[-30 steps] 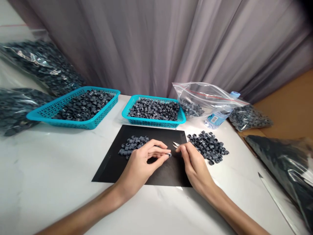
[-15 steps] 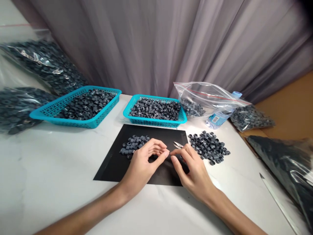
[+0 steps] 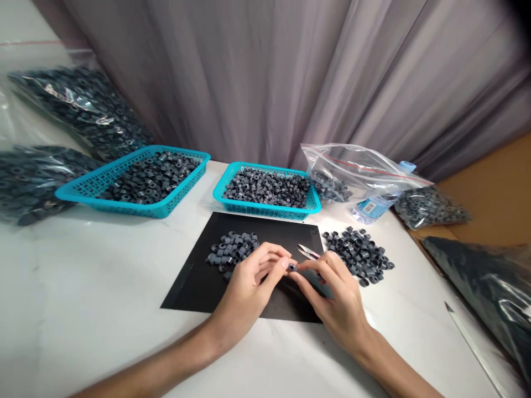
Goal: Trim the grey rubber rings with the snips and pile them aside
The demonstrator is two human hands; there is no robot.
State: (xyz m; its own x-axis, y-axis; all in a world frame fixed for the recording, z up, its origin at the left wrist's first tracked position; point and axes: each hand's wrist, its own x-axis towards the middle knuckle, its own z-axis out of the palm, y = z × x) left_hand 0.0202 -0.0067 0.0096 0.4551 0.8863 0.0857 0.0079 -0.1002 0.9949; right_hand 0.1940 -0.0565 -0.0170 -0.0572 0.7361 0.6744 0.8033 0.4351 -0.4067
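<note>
Over a black mat [image 3: 199,282], my left hand [image 3: 249,287] and my right hand [image 3: 336,301] meet fingertip to fingertip. Both pinch one small grey ring [image 3: 292,267] between them. Small metal snips [image 3: 307,252] stick out from under my right hand; whether that hand holds them I cannot tell. A little heap of grey rings [image 3: 232,249] lies on the mat beside my left hand. A bigger heap of dark rings [image 3: 359,254] lies on the white table just right of the mat.
Two teal baskets [image 3: 133,205] [image 3: 265,209] full of grey rings stand behind the mat. A clear zip bag [image 3: 357,171] and a water bottle [image 3: 375,204] sit at the back right. Bags of rings lie far left [image 3: 33,177] and right [image 3: 485,271]. A curtain hangs behind.
My right hand has slid left to meet my left hand, and both now pinch the ring. The view has shifted slightly.
</note>
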